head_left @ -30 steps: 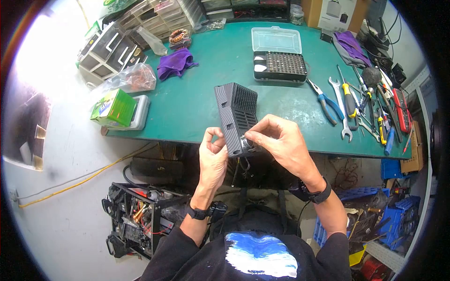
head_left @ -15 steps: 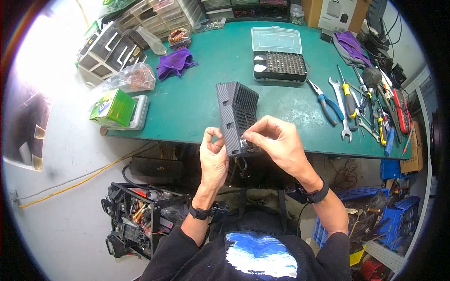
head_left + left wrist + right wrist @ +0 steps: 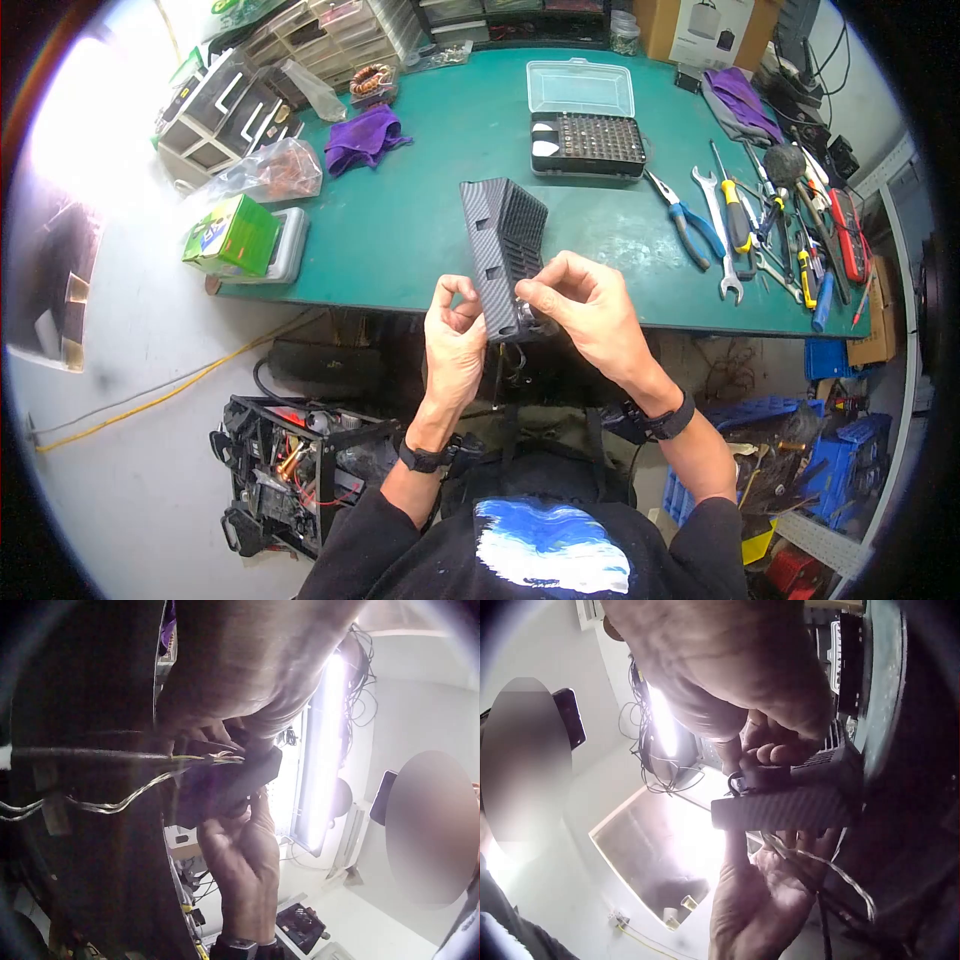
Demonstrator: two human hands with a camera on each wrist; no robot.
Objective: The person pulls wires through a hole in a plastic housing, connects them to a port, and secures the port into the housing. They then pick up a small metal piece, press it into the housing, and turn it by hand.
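A black housing (image 3: pixel 484 245) with a carbon-weave pattern and a slotted grille is held up in front of the bench edge. My left hand (image 3: pixel 456 340) grips its left side near the lower end, thumb and fingers bent around it. At that same end, my right hand (image 3: pixel 592 312) pinches a small dark round part with a shiny edge (image 3: pixel 532 316), largely covered by the fingers. In the right wrist view, a short dark loop (image 3: pixel 735 786) shows beside the fingertips. Thin bare-looking wires (image 3: pixel 127 801) and a dark sheathed cable (image 3: pixel 90 754) trail from the housing in the left wrist view.
On the green bench (image 3: pixel 430 220) lie an open bit case (image 3: pixel 590 145), blue pliers (image 3: pixel 690 225), a wrench (image 3: pixel 715 225) and several screwdrivers at right. A green box (image 3: pixel 230 238) and purple cloth (image 3: pixel 365 138) sit at left. A framed machine (image 3: pixel 290 470) stands on the floor.
The head view has shifted slightly, so the bench appears further left. The housing's lower end sits a little lower, and my right fingers have shifted slightly over the small part.
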